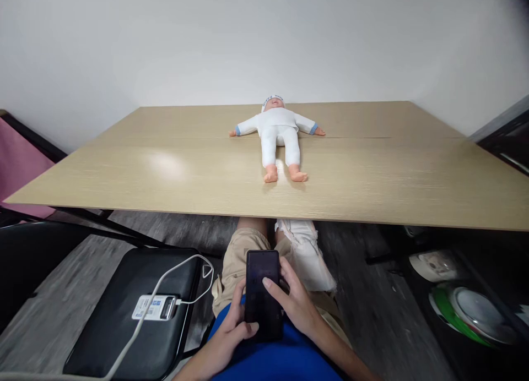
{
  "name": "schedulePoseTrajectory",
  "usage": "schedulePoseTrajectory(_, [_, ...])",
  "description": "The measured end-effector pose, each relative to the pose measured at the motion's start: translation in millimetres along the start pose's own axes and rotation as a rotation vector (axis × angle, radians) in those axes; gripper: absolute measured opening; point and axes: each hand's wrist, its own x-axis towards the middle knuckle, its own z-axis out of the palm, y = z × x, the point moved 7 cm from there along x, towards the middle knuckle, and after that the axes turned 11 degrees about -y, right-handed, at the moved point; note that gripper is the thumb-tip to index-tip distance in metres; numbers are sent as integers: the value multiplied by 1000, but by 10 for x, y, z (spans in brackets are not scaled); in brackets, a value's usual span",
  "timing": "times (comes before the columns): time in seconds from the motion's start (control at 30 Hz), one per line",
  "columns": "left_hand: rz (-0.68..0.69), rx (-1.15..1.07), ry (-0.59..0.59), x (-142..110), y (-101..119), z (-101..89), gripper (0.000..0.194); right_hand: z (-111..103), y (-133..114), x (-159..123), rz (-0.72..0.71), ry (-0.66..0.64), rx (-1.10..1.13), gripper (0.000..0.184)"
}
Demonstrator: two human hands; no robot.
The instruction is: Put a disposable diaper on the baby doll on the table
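Over my lap I hold a dark smartphone (263, 298) upright between both hands. My left hand (235, 320) grips its left edge, with the thumb at the lower part of the screen. Along the right edge is my right hand (295, 298), its thumb resting on the screen. A white folded diaper (308, 254) lies on my right thigh, just beyond that hand. On the table (198, 177) a baby doll (279, 130) in a white suit and printed cap lies on its back, arms spread and feet toward me.
To my left, a black padded stool (111, 309) carries a power bank (155, 308) with a white cable (140, 326) running from it. A pink chair back (20, 161) stands at far left. Round green and white packages (471, 312) sit low at right.
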Motion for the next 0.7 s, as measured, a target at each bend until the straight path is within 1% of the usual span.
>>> schedulePoseTrajectory(0.13, [-10, 3, -3, 1, -2, 2, 122, 34, -28, 57, -16, 45, -53, 58])
schedulePoseTrajectory(0.27, [-36, 1, 22, -7, -41, -18, 129, 29, 7, 70, 3, 113, -83, 61])
schedulePoseTrajectory(0.37, [-13, -14, 26, 6, -15, -5, 132, 32, -20, 62, 6, 86, -28, 56])
schedulePoseTrajectory(0.5, [25, -36, -19, 33, 78, 59, 124, 37, -67, 49, 31, 28, 102, 48])
schedulePoseTrajectory(0.6, [61, -56, -46, 34, 161, 92, 116, 37, -73, 48, 44, 21, 137, 50])
schedulePoseTrajectory(0.7, [63, -70, -49, 27, 186, 92, 112, 25, -48, 45, 55, 38, 133, 56])
